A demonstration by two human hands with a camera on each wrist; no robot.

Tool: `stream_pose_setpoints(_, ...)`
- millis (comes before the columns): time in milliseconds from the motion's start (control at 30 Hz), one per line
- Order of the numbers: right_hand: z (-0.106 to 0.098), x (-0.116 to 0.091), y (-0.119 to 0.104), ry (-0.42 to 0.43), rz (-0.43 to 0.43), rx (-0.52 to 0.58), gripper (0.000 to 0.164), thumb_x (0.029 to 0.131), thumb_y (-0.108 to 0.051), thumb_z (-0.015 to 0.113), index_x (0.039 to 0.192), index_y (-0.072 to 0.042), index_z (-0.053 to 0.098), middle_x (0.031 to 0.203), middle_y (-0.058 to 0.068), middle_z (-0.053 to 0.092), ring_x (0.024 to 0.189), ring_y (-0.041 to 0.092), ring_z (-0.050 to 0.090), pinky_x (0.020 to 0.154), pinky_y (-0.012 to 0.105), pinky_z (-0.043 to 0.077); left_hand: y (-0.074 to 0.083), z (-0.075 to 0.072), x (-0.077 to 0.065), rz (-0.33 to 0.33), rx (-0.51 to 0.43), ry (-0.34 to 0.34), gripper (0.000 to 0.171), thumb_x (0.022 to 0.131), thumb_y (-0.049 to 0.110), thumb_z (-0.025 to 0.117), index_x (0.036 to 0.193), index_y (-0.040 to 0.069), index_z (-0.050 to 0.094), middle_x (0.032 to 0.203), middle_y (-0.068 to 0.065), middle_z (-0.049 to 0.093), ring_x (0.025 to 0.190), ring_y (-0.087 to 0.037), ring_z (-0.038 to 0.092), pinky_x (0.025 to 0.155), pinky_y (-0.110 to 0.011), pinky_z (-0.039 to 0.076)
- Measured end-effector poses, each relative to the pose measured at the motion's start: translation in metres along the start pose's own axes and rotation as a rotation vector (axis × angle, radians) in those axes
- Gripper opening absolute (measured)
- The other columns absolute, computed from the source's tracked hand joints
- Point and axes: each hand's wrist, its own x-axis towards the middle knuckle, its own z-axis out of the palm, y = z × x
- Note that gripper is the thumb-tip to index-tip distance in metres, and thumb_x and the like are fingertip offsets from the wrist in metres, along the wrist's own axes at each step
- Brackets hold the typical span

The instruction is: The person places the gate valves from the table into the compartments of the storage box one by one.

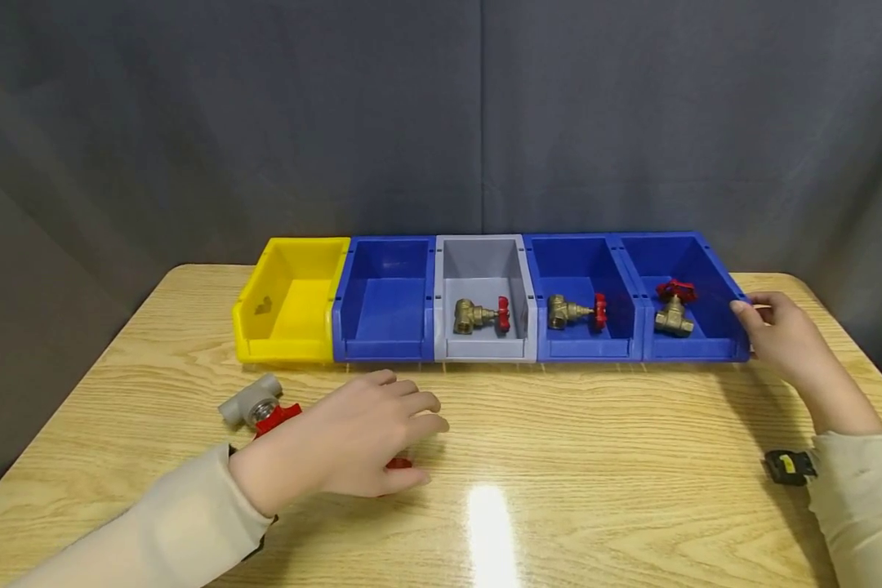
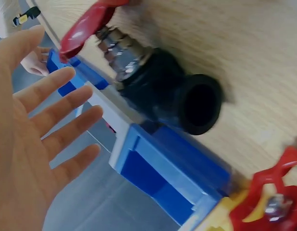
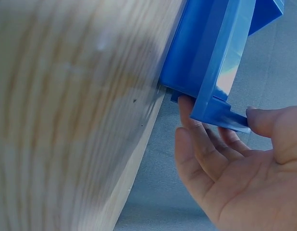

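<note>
My left hand [image 1: 363,433] is held over the table with fingers spread and relaxed, gripping nothing. Partly hidden under it is a valve, of which a red part [image 1: 399,463] shows; in the left wrist view this valve has a dark body [image 2: 163,91] and red handle [image 2: 86,31]. Left of the wrist lies a grey valve with a red handwheel [image 1: 275,416]. At the far right, my right hand [image 1: 786,339] pinches the side wall of the end blue bin [image 1: 735,314], with the thumb on one side and fingers [image 3: 206,149] on the other.
A row of bins stands at the back: a yellow bin [image 1: 301,327], a blue bin [image 1: 385,351], a grey bin [image 1: 485,349], then two more blue ones. Brass valves [image 1: 473,316] with red handwheels lie in the grey bin and the two right blue bins. A dark curtain hangs behind.
</note>
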Motion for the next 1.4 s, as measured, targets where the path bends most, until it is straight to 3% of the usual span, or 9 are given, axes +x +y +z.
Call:
stream_pose_setpoints(67,0.000,0.000,0.000,0.003,-0.004,0.002,0.064,0.108,-0.034,0.030,0.136,0.024,0.026,0.129,0.053,0.035,0.111,0.063,0.047,0.072,0.049,0.058,-0.002,0.003,-0.004,-0.014,-0.020,-0.002,0.044,0.091,0.049,0.066,0.120,0.016,0.067,0.117,0.000,0.066,0.106,-0.020,0.061,0.091,-0.037,0.049)
stream_pose_setpoints(300,0.001,0.000,0.000,0.010,0.001,-0.003,0.064,0.108,-0.035,0.030,0.136,0.023,0.026,0.130,0.053,0.034,0.113,0.064,0.045,0.087,0.064,0.048,-0.004,0.010,-0.016,-0.124,-0.069,-0.041,0.055,0.091,0.056,0.062,0.131,0.019,0.062,0.128,0.000,0.062,0.116,-0.022,0.058,0.100,-0.043,0.046)
stream_pose_setpoints(500,0.001,0.000,0.000,0.012,0.002,-0.006,0.064,0.108,-0.035,0.030,0.137,0.023,0.026,0.129,0.053,0.035,0.112,0.063,0.047,0.086,0.064,0.049,-0.002,0.015,-0.022,-0.230,-0.108,-0.038,0.065,0.089,0.064,0.059,0.140,0.023,0.055,0.140,0.001,0.055,0.126,-0.023,0.053,0.104,-0.048,0.042)
stream_pose_setpoints(967,0.000,0.000,0.000,0.008,0.000,-0.005,0.065,0.108,-0.036,0.029,0.137,0.022,0.025,0.129,0.052,0.036,0.110,0.062,0.048,0.087,0.065,0.048,0.000,0.024,-0.031,-0.298,-0.115,-0.055,0.065,0.087,0.067,0.060,0.135,0.023,0.060,0.139,-0.002,0.057,0.123,-0.025,0.056,0.100,-0.051,0.045)
stream_pose_setpoints(1167,0.000,0.000,0.000,-0.006,0.018,0.004,0.067,0.108,-0.037,0.028,0.139,0.022,0.023,0.131,0.052,0.032,0.114,0.064,0.044,0.090,0.067,0.044,0.001,0.030,-0.036,-0.329,-0.154,-0.107,0.069,0.085,0.069,0.061,0.137,0.024,0.058,0.142,-0.006,0.054,0.124,-0.026,0.055,0.101,-0.052,0.044)
stream_pose_setpoints(1400,0.001,0.000,-0.001,-0.003,0.025,-0.004,0.066,0.108,-0.036,0.027,0.139,0.023,0.023,0.132,0.052,0.032,0.114,0.064,0.044,0.088,0.066,0.046,0.002,0.036,-0.038,-0.332,-0.150,-0.114,0.071,0.083,0.068,0.064,0.138,0.023,0.057,0.134,-0.007,0.058,0.120,-0.027,0.056,0.099,-0.051,0.045)
